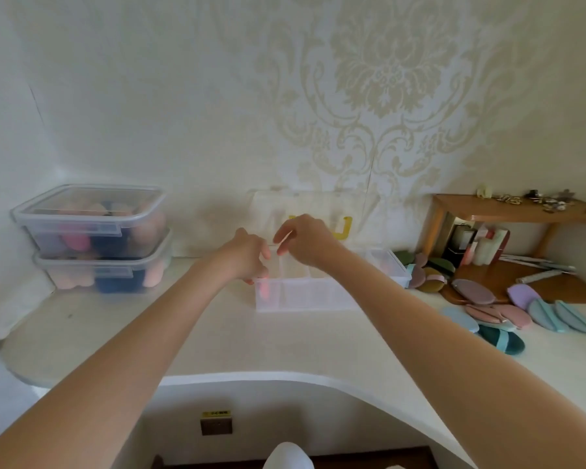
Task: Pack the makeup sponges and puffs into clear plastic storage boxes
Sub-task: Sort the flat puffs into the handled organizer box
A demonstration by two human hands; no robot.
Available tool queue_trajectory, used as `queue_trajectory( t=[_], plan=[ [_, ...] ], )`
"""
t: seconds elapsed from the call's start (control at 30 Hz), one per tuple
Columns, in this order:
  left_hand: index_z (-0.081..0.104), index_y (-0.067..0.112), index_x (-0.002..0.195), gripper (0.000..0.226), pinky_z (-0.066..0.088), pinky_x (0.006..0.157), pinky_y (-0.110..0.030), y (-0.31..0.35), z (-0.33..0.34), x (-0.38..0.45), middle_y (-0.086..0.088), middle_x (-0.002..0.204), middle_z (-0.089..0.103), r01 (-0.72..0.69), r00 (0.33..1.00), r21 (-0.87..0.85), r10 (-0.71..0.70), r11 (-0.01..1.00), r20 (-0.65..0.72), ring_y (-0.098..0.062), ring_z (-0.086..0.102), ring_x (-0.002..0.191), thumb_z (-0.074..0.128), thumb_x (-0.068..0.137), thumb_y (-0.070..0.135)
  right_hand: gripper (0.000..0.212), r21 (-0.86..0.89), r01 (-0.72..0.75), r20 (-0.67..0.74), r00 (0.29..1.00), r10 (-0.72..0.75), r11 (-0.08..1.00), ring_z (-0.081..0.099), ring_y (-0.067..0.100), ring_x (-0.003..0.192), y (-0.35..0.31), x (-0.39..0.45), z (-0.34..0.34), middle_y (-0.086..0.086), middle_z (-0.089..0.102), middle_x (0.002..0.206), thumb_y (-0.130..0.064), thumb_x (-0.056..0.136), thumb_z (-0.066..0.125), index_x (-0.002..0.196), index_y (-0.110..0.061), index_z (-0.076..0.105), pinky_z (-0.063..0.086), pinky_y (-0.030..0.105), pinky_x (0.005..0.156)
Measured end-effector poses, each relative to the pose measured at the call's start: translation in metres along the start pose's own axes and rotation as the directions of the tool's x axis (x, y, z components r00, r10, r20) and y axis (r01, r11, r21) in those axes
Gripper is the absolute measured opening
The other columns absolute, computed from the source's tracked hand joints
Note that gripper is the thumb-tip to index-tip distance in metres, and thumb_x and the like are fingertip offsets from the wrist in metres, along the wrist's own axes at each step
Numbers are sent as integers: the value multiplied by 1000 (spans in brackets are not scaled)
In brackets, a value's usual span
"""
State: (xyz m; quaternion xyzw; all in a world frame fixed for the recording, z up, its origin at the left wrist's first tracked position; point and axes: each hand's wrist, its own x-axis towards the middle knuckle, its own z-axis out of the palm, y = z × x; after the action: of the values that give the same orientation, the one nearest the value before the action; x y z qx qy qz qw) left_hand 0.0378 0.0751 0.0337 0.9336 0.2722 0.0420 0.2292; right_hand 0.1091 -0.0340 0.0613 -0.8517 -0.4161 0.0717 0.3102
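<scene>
**Both hands work over the open divided box**

The clear divided box [305, 294] sits on the pale counter [217, 336], its long axis running left to right, roughly parallel to the wall. Its clear lid [318, 211] stands raised behind it, leaning toward the wall, with a yellow handle [343, 228] on it. Inside, partitions split the box into compartments; something pink [264, 288] shows at the left end, but its shape is too blurred to tell.

The left hand [247, 257] hovers over the box's left end with fingers curled. The right hand [303, 242] is just beside it, thumb and fingers pinched. They appear to hold a thin clear piece between them, though I cannot tell for sure.

At far left, two lidded clear tubs [92, 238] are stacked, both filled with pink, peach and dark sponges. To the right of the box, flat puffs [508, 309] in mauve, blue, teal and olive lie scattered on the counter near a wooden shelf [521, 211].
</scene>
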Motion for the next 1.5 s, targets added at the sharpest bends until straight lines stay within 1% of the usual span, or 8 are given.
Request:
queue_trajectory(
  t=[0.27, 0.57, 0.83, 0.97, 1.13, 1.27, 1.33, 1.5],
  plan=[
    [53, 5, 123, 41, 49, 86, -38, 33, 12, 1, -12, 129, 42, 45, 999, 464, -26, 885, -47, -35, 57, 110, 50, 84, -6, 30, -126, -347, -505, 829, 241, 930, 59, 32, 102, 99, -7, -76, 17, 64, 109, -5, 90, 40, 105, -7, 66, 51, 37, 82],
    [41, -1, 134, 44, 44, 93, -33, 47, 18, 6, -14, 132, 35, 149, 988, 587, -94, 795, -123, -31, 51, 120, 43, 90, 0, 30, -394, -597, -235, 800, 552, 699, 32, 34, 125, 173, -28, -58, 13, 50, 128, -19, 97, 44, 125, -11, 52, 31, 42, 103],
    [48, -2, 127, 43, 46, 75, -32, 48, 13, 2, -10, 111, 42, 162, 987, 495, -151, 854, -61, -34, 56, 112, 54, 85, -1, 33, -323, -590, -349, 801, 486, 740, 35, 33, 125, 160, -29, -60, 14, 47, 129, -15, 97, 39, 126, 0, 49, 31, 38, 103],
    [59, 1, 115, 35, 51, 56, -29, 45, 2, -1, -15, 121, 39, 95, 993, 435, -118, 895, 28, -29, 61, 78, 64, 80, 4, 33, -117, -486, -420, 814, 401, 866, 48, 40, 117, 138, -25, -81, 26, 50, 126, -9, 95, 40, 118, 12, 51, 41, 38, 93],
    [69, 0, 102, 26, 58, 77, -33, 34, -1, 0, -3, 72, 41, 25, 997, 361, -48, 932, 55, -30, 70, 85, 64, 77, 4, 24, 104, -152, -433, 883, 182, 983, 59, 18, 74, 60, -26, -96, 17, 68, 107, 3, 82, 55, 99, 2, 72, 43, 15, 60],
    [68, 6, 75, 3, 54, 73, -30, 34, -2, -6, -1, 67, 38, 15, 1000, 352, -19, 936, 7, -29, 69, 84, 66, 75, 9, 27, -50, 68, -248, 966, -78, 996, 60, 28, 106, 1, -30, -49, 18, 65, 114, 4, 87, 49, 105, 2, 70, 45, 28, 84],
    [51, 11, 57, 24, 50, 60, -28, 32, 0, -6, -3, 65, 37, 27, 1000, 325, -28, 945, -3, -26, 64, 66, 63, 78, 9, 30, -168, 156, -121, 977, -178, 973, 59, 30, 106, -9, -31, -25, 18, 60, 116, 6, 86, 45, 106, 4, 68, 47, 30, 86],
    [59, 7, 70, 12, 52, 64, -29, 22, 0, -6, -2, 68, 42, 62, 998, 225, -62, 972, -10, -27, 67, 63, 57, 82, 10, 24, -428, 276, 63, 959, -277, 861, 45, 23, 81, -10, -26, -5, 12, 43, 102, -2, 90, 47, 108, 1, 63, 34, 19, 57]
  ],
)
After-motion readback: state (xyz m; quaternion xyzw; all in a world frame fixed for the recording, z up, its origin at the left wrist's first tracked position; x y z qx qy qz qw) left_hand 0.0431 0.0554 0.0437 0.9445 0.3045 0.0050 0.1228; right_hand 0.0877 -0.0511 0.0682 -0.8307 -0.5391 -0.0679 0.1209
